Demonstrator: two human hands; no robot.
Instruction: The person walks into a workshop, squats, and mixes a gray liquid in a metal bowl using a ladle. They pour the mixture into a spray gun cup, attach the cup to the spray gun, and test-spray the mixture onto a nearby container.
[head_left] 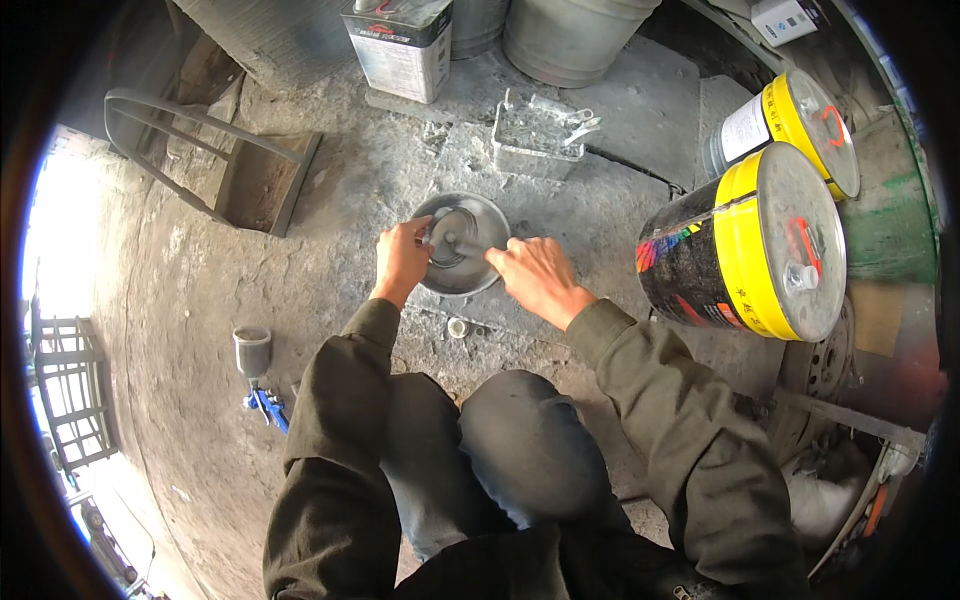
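Note:
A round metal bowl (500, 222) stands on the ground in front of my knees, with grey liquid swirled in it. My left hand (402, 260) grips its left rim, thumb and fingers bent over the edge. At the right rim is my right hand (541, 275), its fingers closed together. A blurred grey shape runs from those fingers toward the bowl's middle; its kind is unclear. Just below the bowl lies a small pale round cap (457, 328). A spray gun (266, 405) with a blue body and a grey cup lies to the left.
Beyond the bowl is a grey-crusted rectangular tub (538, 160) with tools in it. A square metal can (400, 58) and a large bucket (570, 45) stand behind. Two yellow-banded drums, the nearer drum (745, 245) and farther drum (795, 130), are at right. A metal frame (215, 165) lies left.

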